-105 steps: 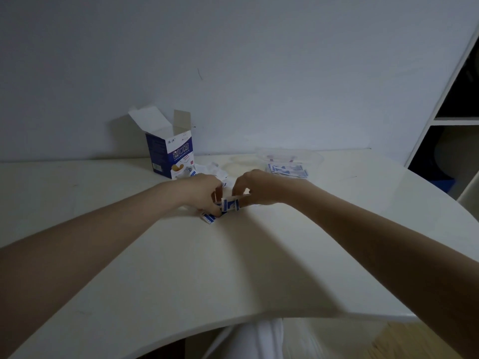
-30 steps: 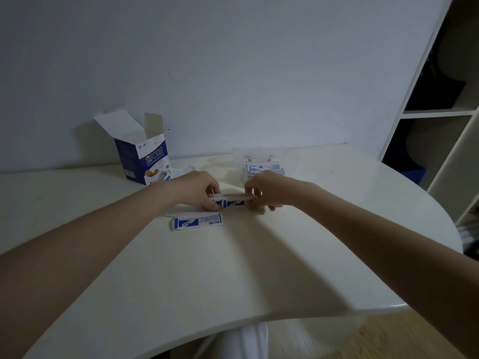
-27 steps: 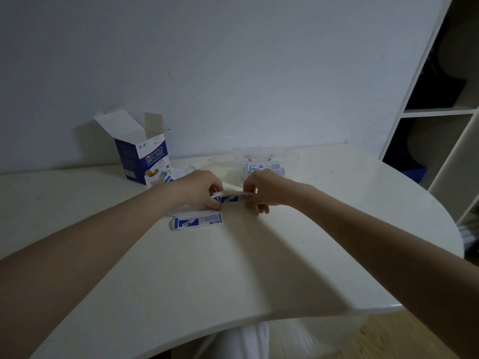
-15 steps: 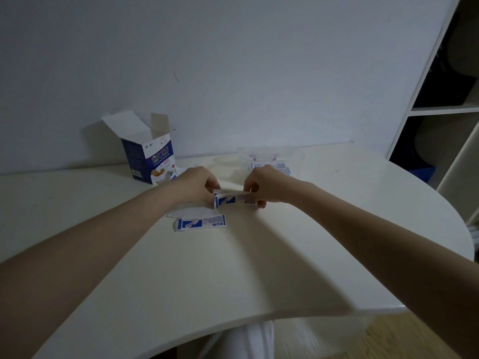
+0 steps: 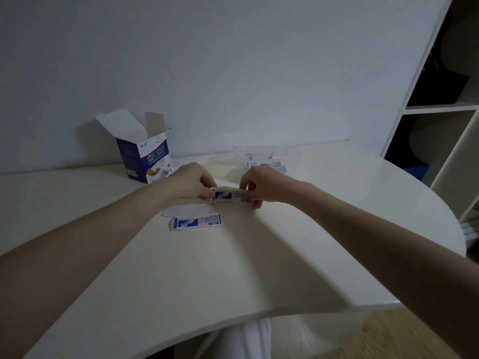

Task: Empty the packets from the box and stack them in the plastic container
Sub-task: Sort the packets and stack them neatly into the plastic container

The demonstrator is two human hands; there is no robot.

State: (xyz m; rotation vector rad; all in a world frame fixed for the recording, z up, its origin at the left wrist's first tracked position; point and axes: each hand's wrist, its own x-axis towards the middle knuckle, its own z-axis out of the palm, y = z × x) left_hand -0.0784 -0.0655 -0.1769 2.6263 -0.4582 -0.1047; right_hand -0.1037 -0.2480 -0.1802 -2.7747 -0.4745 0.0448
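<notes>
1. Plastic container (image 5: pixel 290 154): one, clear, at the far side of the worktop (image 5: pixel 233 268) near the wall. It is the landmark for all entries below. Blue-and-white packets already lie inside; their number cannot be told.
2. Held packets (image 5: pixel 231 196): a small squared-up bundle, count unclear, lifted just in front of the container and a little to its left. Long axis runs left to right, roughly parallel to the container's front wall.
3. Left hand (image 5: pixel 191 183): grip pinched on the bundle's left end.
4. Right hand (image 5: pixel 264 183): grip pinched on the bundle's right end, fingers curled beneath. This hand is the nearer to the container, which lies directly beyond it.
5. Judgement: the coming move appears to be a short carry away from the person and slightly right, with the long axis kept as it is so the bundle lands flat on those already inside.
6. Loose packet (image 5: pixel 197 222): one, flat on the worktop, well in front and left of the container, long axis left to right.
7. White sheet (image 5: pixel 186 209): one, lying between the loose packet and the left hand; what it is cannot be told.
8. Box (image 5: pixel 145 156): one, upright, flaps open, well to the left of the container.
</notes>
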